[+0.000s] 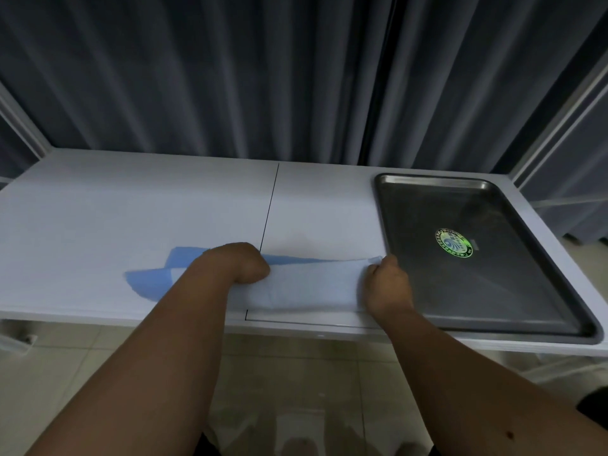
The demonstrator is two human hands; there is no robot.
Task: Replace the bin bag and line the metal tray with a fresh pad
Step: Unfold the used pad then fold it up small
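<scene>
Both hands — left hand (pixel 245 263), right hand (pixel 386 284) — grip the folded blue-white pad (pixel 312 284) on the table (pixel 131 209), just beside the metal tray (pixel 493 307). Tray still bare — lining not done; bin bag not visible.

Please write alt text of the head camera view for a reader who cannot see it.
Both hands, left hand and right hand, grip a folded blue-and-white pad on a white table. An unlined metal tray with a round sticker lies to the right.
</scene>
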